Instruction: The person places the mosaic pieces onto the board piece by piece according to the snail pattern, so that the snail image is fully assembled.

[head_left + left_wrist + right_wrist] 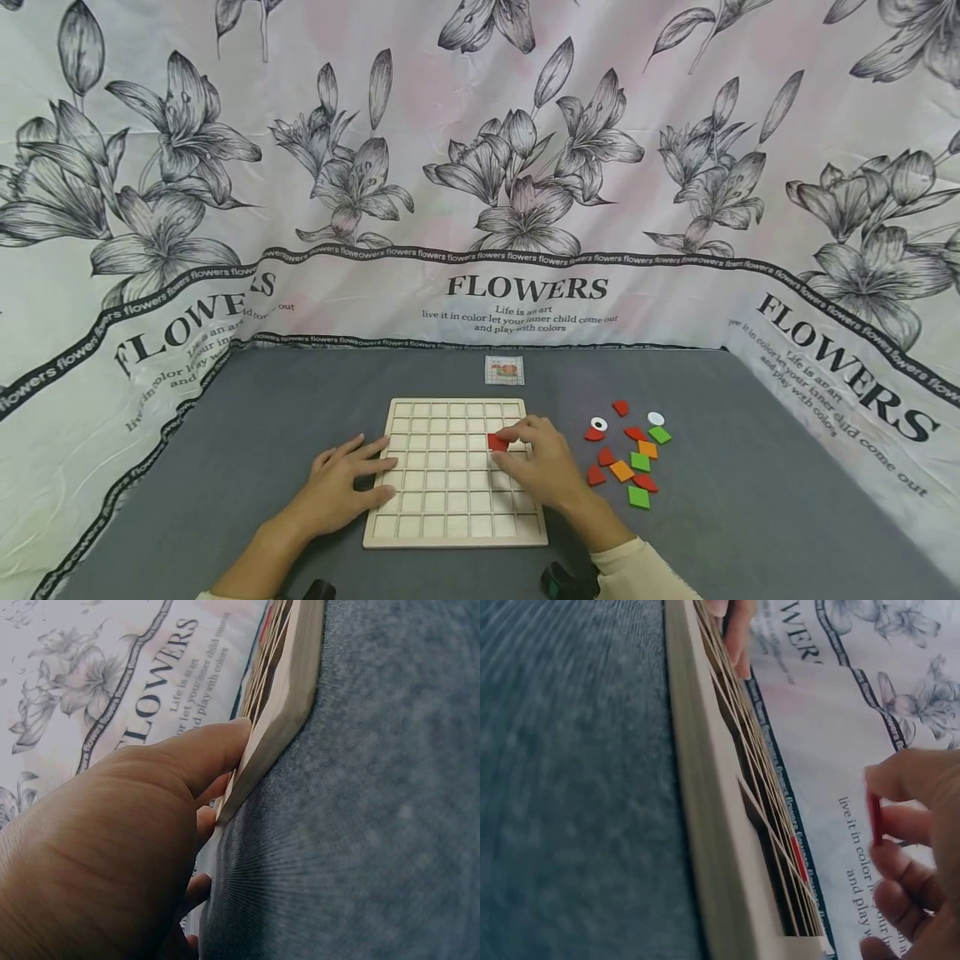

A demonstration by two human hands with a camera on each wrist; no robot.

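Note:
A pale wooden grid board (435,479) lies flat on the grey cloth. My left hand (337,492) rests at its left edge, fingers spread, with thumb and fingertips touching the frame; the left wrist view shows the thumb (217,754) on the rim. Over the right part of the board, my right hand (543,462) pinches a thin red piece (874,815) between thumb and fingers, held above the grid in the right wrist view. Another red piece (799,859) sits in the grid there. From the head, the red pieces (496,442) overlap, partly hidden by the fingers.
Right of the board lie loose red, orange (622,471), green (639,497) and white pieces (656,418), one white with a black dot (598,423). A small picture card (504,370) lies behind the board. Flower-printed cloth (525,292) stands around the table.

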